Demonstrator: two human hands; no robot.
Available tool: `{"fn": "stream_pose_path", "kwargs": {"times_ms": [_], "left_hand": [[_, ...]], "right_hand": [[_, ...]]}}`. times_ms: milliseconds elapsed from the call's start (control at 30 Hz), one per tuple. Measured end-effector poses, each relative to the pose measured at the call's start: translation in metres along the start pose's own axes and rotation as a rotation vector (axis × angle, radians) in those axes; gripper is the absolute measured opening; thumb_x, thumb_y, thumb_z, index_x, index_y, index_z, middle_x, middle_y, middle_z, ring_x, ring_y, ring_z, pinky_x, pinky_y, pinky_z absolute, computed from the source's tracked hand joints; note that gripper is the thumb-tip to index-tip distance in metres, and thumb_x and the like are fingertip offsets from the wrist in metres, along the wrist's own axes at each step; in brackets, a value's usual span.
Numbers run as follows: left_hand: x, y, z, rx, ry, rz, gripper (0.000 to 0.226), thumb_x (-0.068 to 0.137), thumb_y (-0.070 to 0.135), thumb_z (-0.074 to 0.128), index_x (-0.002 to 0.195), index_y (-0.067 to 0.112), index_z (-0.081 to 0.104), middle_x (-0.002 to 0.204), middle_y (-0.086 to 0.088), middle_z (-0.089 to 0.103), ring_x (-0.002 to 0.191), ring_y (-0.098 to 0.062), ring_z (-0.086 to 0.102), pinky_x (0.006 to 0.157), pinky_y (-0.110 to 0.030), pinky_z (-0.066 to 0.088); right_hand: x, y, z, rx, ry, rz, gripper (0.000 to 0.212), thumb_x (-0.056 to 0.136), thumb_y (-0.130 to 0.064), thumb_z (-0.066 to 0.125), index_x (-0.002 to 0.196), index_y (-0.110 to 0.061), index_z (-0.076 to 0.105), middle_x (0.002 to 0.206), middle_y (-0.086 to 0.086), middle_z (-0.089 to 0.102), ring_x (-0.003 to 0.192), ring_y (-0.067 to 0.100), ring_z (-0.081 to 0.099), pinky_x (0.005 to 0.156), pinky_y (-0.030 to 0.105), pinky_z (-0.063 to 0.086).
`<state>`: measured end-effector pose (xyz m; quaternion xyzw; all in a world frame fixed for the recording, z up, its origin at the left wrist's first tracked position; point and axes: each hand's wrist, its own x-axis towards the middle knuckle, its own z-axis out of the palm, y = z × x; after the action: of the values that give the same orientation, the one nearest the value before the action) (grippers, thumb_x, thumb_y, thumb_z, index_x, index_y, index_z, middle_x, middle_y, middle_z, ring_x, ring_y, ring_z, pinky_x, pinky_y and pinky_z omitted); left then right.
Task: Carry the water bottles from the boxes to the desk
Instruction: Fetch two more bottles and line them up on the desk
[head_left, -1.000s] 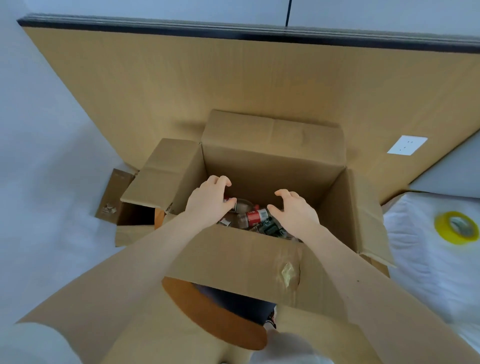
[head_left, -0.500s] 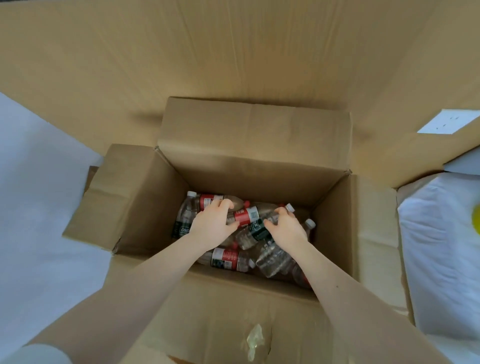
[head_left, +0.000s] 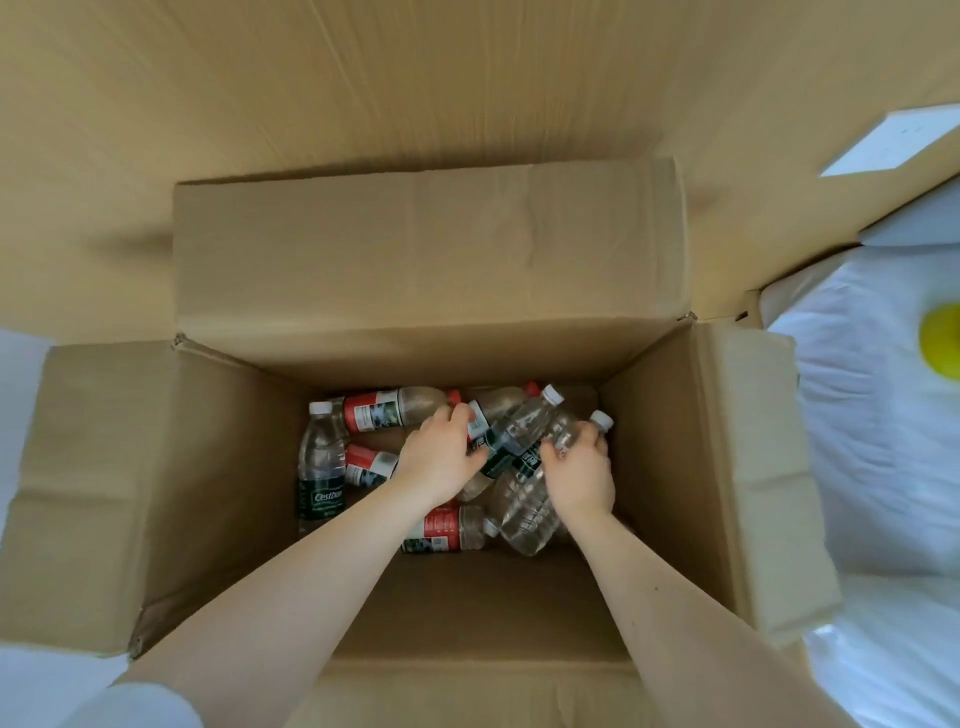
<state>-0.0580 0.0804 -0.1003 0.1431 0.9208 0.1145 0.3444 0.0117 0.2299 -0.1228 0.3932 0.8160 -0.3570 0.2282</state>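
Compared with half a second ago, both hands are reaching deeper into the box and the view is sitting closer over it; the right hand (head_left: 579, 475), then lying flat on the pile, is now wrapping its fingers round the neck end of a white-capped bottle (head_left: 574, 428); the left hand (head_left: 441, 454) is curling over the pile just beside it, thumb against a green-labelled bottle (head_left: 511, 436) lying between the two hands, though whether it is actually gripping one I cannot tell; red-labelled bottles (head_left: 384, 410) are lying on their sides behind and under the left forearm; another green-labelled one (head_left: 321, 467) is lying against the left wall; all are sitting at the bottom of the open cardboard box (head_left: 208, 467); a white sheet (head_left: 872, 467) is lying to its right.
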Motion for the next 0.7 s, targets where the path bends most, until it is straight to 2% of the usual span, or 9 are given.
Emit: {"fn": "stream_pose_path", "kwargs": {"times_ms": [200,300,500,633,700], "left_hand": [[0.043,-0.009,0.014,0.063,-0.106,0.082,0.054,0.096,0.041,0.051,0.139,0.011,0.036,0.135,-0.012,0.048,0.121,-0.031,0.050,0.091,-0.040,0.046],[0.060,-0.009,0.022,0.119,-0.125,0.099,0.053,0.096,0.041,0.051,0.137,0.011,0.035,0.131,-0.012,0.048,0.117,-0.032,0.051,0.086,-0.042,0.047],[0.087,-0.013,0.045,0.183,-0.179,0.106,0.059,0.094,0.041,0.056,0.138,0.010,0.033,0.135,-0.013,0.042,0.122,-0.033,0.047,0.088,-0.041,0.046],[0.106,-0.019,0.060,0.143,-0.244,0.100,0.068,0.091,0.044,0.060,0.141,0.008,0.031,0.141,-0.015,0.039,0.127,-0.033,0.043,0.093,-0.039,0.045],[0.111,-0.021,0.068,0.159,-0.266,0.111,0.071,0.090,0.045,0.061,0.142,0.007,0.032,0.145,-0.016,0.037,0.133,-0.033,0.037,0.100,-0.038,0.040]], "right_hand": [[0.006,0.004,0.022,0.007,0.130,0.128,0.059,0.097,-0.033,0.053,0.143,-0.004,0.031,0.139,0.018,0.044,0.123,0.032,0.049,0.087,0.040,0.050],[0.010,0.008,0.036,0.011,0.147,0.220,0.059,0.095,-0.034,0.056,0.140,-0.002,0.033,0.137,0.018,0.044,0.123,0.032,0.048,0.089,0.042,0.050],[0.022,0.021,0.058,-0.004,0.184,0.363,0.066,0.090,-0.036,0.064,0.138,-0.004,0.033,0.140,0.019,0.038,0.128,0.033,0.041,0.094,0.044,0.049],[0.034,0.028,0.065,0.078,0.187,0.416,0.082,0.086,-0.031,0.070,0.147,-0.005,0.022,0.146,0.021,0.033,0.132,0.036,0.038,0.101,0.046,0.044],[0.038,0.032,0.069,0.124,0.181,0.406,0.091,0.086,-0.031,0.070,0.151,-0.006,0.012,0.146,0.020,0.034,0.133,0.036,0.038,0.100,0.047,0.043]]}}
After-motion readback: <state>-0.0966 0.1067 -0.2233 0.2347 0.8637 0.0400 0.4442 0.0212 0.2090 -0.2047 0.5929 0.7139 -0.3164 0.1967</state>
